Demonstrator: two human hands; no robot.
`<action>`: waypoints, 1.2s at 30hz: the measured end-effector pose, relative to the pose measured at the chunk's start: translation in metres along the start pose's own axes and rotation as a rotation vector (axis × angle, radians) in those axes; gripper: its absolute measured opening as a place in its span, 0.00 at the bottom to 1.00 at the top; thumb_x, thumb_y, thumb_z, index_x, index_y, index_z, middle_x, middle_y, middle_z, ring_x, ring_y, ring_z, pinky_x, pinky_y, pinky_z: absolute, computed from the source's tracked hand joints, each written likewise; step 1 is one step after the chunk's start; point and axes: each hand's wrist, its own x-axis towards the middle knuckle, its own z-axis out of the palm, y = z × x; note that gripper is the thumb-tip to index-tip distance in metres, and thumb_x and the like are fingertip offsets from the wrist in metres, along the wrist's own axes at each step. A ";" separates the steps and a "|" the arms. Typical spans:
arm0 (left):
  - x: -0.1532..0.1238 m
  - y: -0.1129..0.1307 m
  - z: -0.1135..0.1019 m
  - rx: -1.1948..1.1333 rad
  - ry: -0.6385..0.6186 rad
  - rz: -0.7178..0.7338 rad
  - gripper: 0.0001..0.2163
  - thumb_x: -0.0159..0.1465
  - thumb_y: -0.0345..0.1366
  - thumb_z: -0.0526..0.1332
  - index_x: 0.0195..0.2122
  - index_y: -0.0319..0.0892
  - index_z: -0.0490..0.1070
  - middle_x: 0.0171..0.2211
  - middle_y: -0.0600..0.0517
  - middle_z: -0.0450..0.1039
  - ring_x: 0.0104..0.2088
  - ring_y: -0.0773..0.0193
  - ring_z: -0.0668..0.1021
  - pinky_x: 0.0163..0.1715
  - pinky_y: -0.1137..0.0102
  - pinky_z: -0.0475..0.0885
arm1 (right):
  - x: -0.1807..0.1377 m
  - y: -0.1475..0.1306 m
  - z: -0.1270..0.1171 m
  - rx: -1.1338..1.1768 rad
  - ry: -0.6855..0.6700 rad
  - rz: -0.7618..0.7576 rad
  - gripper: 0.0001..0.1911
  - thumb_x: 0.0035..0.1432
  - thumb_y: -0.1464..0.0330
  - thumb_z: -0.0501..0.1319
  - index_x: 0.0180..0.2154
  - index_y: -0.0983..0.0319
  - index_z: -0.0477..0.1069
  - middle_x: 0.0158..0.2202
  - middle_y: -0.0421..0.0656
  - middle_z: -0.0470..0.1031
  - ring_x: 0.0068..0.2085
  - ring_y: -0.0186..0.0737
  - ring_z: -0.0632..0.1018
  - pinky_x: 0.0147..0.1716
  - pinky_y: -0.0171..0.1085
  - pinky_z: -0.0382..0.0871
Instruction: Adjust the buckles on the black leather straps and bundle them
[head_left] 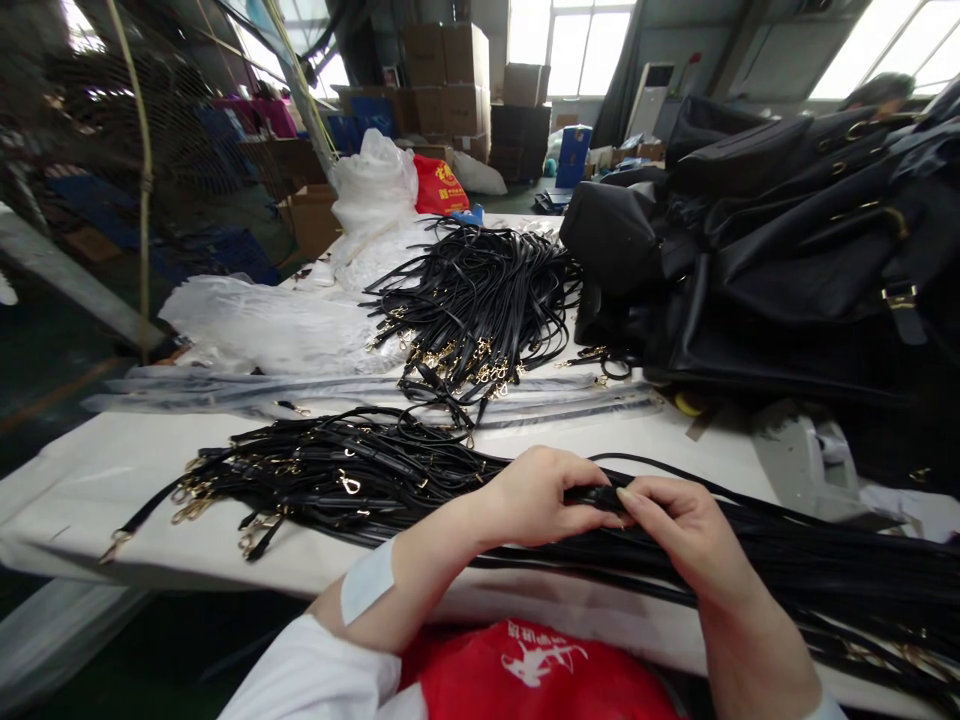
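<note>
Both hands pinching one black strap (600, 494), left hand (536, 497) and right hand (679, 525) meeting, lifting it clear of the strap pile (337, 475).

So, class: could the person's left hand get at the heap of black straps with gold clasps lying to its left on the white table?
Probably yes: the left hand lies beside that heap of black straps, nothing between, though both hands now pinch one black strap.
</note>
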 end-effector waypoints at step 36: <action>-0.001 -0.004 0.024 -0.189 0.209 -0.110 0.11 0.56 0.39 0.73 0.38 0.41 0.82 0.34 0.50 0.83 0.32 0.63 0.82 0.36 0.73 0.74 | 0.000 0.007 -0.009 0.093 -0.152 0.062 0.25 0.61 0.52 0.60 0.20 0.62 0.67 0.19 0.38 0.66 0.24 0.34 0.64 0.25 0.33 0.58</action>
